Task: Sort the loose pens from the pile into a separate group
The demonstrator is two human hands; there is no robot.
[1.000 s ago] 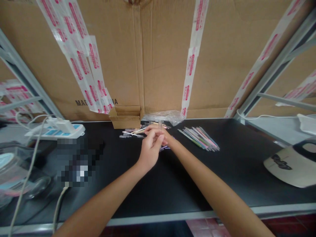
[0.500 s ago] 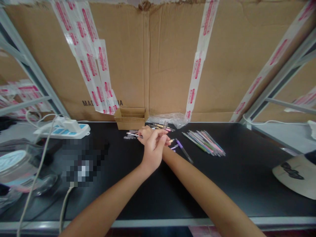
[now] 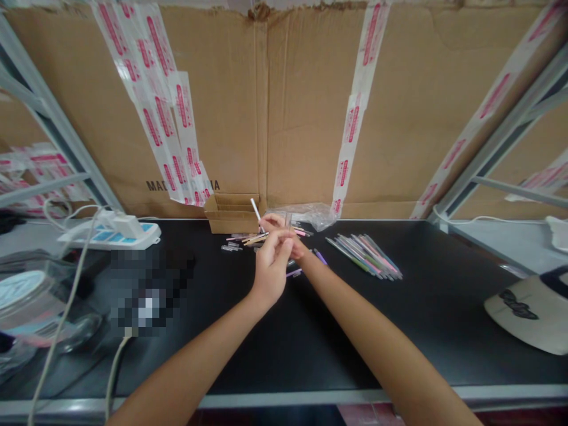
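My left hand is closed, its thumb and fingers pinching a small clear plastic tube that stands up from the fingertips. Just behind it and partly covered by it, my right hand is closed on a thin white stick, which tilts up to the left. My wrists nearly cross. Under and around the hands lie thin coloured sticks, small clear plastic pieces and a purple-ended pen. To the right, several pens lie side by side in a slanted row.
A small open cardboard box stands behind the hands, beside crumpled clear plastic. On the left are a white power strip, cables and a clear jar. A cap lies at the right. Tall cardboard walls the back.
The white stick in my right hand has swung from nearly flat to steeply upright. My left hand has shifted slightly left with the clear tube.
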